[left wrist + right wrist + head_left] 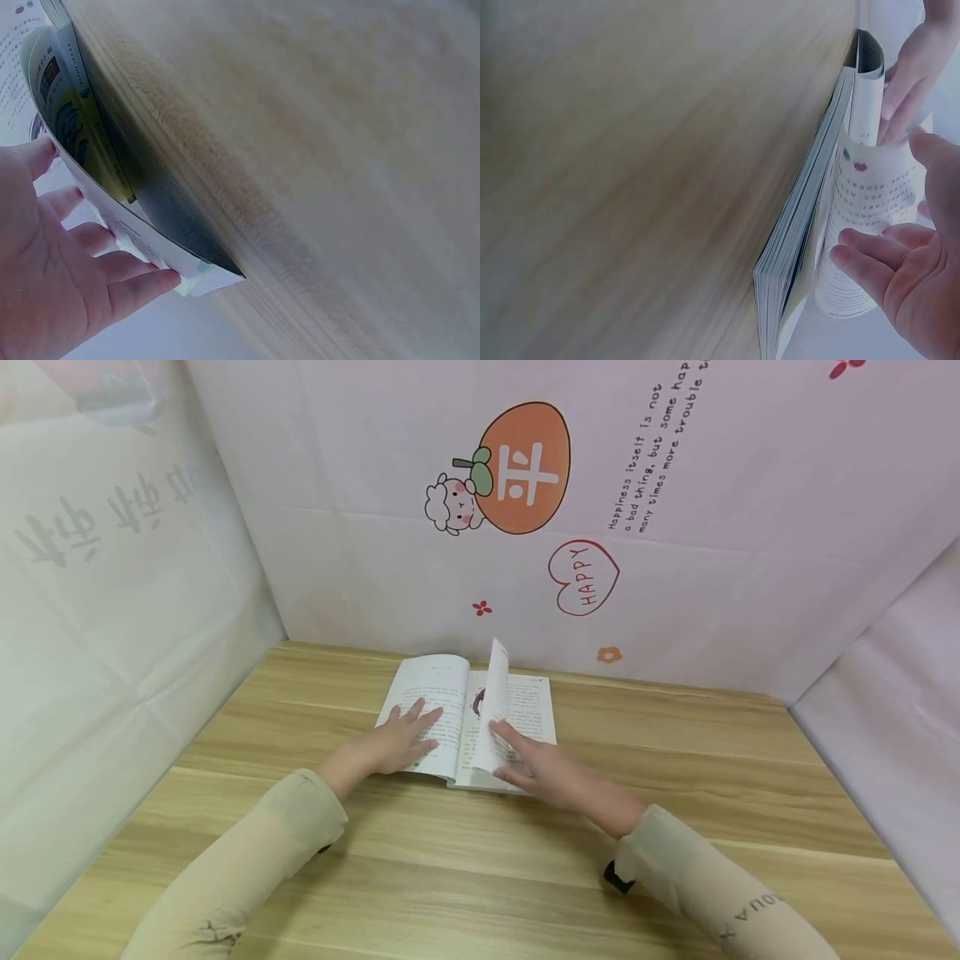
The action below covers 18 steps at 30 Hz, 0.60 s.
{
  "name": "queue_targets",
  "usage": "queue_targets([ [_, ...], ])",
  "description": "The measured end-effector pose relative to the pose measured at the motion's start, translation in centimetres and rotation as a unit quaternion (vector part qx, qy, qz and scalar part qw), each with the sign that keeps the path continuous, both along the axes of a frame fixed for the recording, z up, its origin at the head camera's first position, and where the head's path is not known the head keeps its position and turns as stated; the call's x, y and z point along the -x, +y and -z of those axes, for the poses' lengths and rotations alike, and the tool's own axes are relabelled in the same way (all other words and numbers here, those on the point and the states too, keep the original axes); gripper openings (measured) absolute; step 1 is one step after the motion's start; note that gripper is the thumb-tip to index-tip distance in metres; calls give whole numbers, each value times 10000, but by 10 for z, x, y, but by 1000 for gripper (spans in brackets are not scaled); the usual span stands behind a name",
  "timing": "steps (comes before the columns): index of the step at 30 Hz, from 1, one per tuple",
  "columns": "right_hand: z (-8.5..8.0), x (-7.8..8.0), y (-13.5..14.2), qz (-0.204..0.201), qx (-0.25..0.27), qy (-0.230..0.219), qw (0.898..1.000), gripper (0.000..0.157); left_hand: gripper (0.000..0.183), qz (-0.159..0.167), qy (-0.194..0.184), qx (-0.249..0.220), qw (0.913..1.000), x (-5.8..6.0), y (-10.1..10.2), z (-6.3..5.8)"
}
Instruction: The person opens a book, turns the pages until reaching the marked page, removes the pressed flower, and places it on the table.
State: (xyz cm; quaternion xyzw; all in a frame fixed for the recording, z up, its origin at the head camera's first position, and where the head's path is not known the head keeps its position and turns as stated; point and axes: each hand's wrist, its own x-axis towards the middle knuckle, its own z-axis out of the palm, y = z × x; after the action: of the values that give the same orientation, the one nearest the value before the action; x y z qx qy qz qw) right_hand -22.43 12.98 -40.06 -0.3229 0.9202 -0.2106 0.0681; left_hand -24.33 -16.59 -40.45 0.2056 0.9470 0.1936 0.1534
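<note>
An open book (542, 710) with printed text lies on the wooden table near the back wall. My left hand (400, 742) rests on its left-hand pages with the fingers spread; in the left wrist view those pages (142, 238) bow up off the table, a colourful cover showing beneath. A single page (491, 743) stands up near the middle of the book, curved. At its right side is my right hand (551, 772), fingers extended and touching the lifted page. The right wrist view shows the thumb by the edge of the curled page (870, 187), with the fingers loosely extended along it.
The wooden table (450, 877) spreads around the book. White printed cloth (360, 560) forms the wall behind, with more cloth at the left (135, 610) and right. A black band (618, 878) shows at the right sleeve cuff.
</note>
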Motion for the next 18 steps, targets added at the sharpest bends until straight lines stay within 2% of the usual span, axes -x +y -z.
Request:
queue_targets([
  [9, -1, -1, -13, -399, 76, 30, 9992, 69, 64, 22, 102, -73, 9999, 1, -1, 0],
  [18, -2, -2, -23, -567, -101, -39, 9983, 65, 62, -47, 144, -368, 9992, 2, -1, -1],
])
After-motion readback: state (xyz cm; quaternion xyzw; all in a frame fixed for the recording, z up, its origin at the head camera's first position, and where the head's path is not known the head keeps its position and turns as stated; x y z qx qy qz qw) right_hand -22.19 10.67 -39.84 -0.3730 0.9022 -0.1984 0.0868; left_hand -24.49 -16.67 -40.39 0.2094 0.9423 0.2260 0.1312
